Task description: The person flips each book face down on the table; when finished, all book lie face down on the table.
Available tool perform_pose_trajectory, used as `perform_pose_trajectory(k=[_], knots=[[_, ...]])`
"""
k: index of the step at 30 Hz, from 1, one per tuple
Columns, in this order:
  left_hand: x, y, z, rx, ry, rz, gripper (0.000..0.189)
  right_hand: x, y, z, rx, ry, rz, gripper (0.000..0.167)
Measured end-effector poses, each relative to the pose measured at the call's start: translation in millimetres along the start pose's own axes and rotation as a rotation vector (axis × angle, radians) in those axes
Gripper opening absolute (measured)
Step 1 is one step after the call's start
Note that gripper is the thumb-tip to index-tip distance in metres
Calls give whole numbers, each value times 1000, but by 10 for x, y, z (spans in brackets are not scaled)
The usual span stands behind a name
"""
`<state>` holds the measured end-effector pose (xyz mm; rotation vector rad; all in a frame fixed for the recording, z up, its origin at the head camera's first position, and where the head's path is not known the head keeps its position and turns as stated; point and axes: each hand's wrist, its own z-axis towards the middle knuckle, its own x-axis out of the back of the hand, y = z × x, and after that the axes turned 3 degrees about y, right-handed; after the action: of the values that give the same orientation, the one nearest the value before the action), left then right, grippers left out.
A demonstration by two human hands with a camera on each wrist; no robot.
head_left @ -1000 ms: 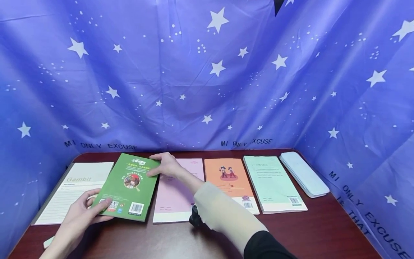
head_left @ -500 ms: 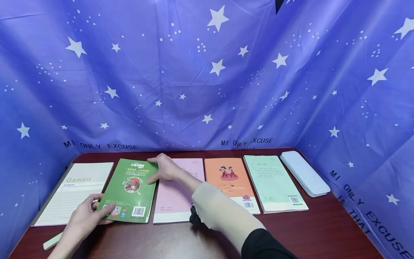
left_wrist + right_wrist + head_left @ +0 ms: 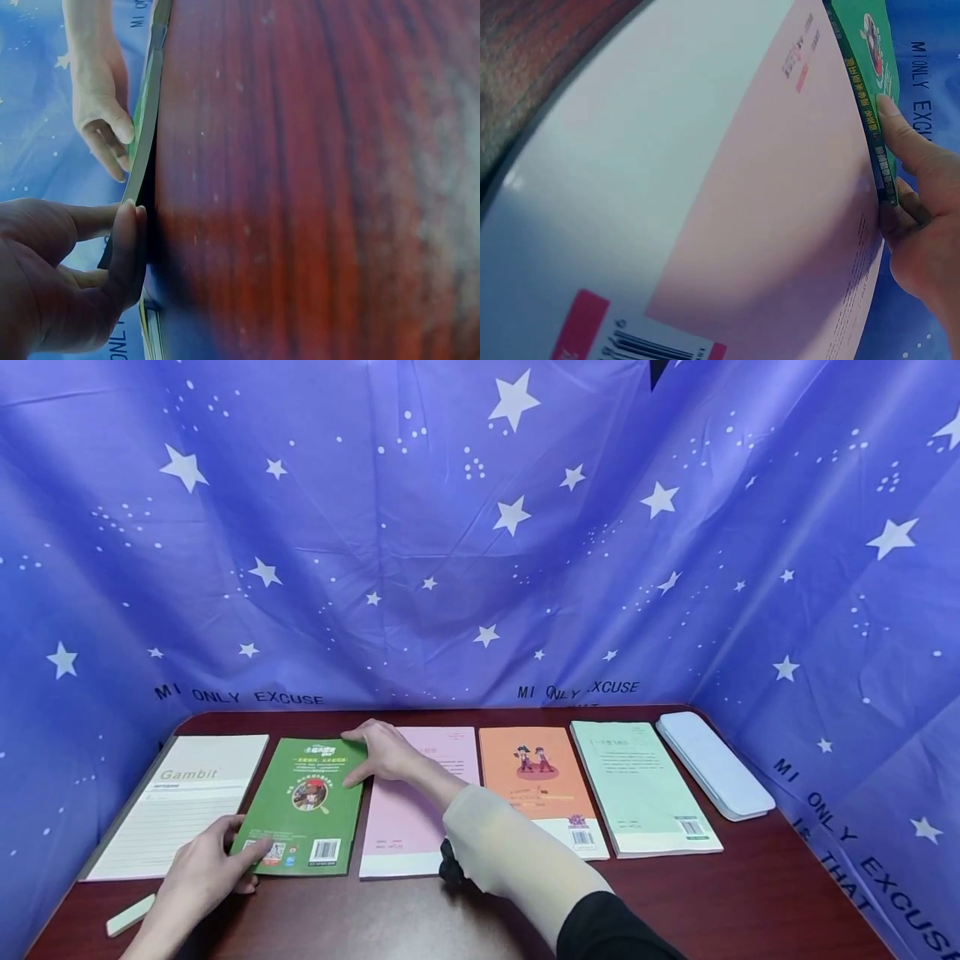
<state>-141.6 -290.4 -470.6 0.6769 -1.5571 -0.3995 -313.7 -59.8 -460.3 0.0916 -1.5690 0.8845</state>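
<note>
A green book (image 3: pixel 307 810) with a round picture and a barcode lies between the two hands, level with the row of books. At its lower left corner the left hand (image 3: pixel 210 864) pinches it, thumb on the cover. In the left wrist view that hand (image 3: pixel 67 277) has fingertips on the book's thin edge (image 3: pixel 142 161), a dark gap showing under it. The right hand (image 3: pixel 382 750) holds the upper right corner, reaching across a pink book (image 3: pixel 408 827). In the right wrist view its thumb lies on the green cover (image 3: pixel 855 22), other fingers below the spine.
Left of the green book lies a cream "Gambit" notebook (image 3: pixel 195 802), with a pale slim bar (image 3: pixel 131 916) in front. To the right lie an orange book (image 3: pixel 532 777), a mint-green book (image 3: pixel 637 793) and a pale blue case (image 3: pixel 716 766). A starry blue curtain (image 3: pixel 420 527) backs the table.
The green book has come down toward the table and turned straighter, in line with the others. Both hands moved with it, keeping their hold. More of the pale bar shows now.
</note>
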Motion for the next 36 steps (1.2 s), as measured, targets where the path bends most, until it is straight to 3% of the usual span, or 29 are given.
perform_pose_trajectory(k=[7, 13, 25, 36], knots=[[-10, 2, 19, -31, 43, 143, 72, 0, 18, -20, 30, 17, -58, 86], [-28, 35, 13, -46, 49, 188, 72, -8, 23, -46, 22, 23, -91, 86], [-71, 122, -67, -119, 165, 316, 68, 11, 25, -91, 25, 9, -154, 80], [-82, 228, -74, -178, 262, 317, 75, 123, 123, -178, 28, 49, 52, 66]])
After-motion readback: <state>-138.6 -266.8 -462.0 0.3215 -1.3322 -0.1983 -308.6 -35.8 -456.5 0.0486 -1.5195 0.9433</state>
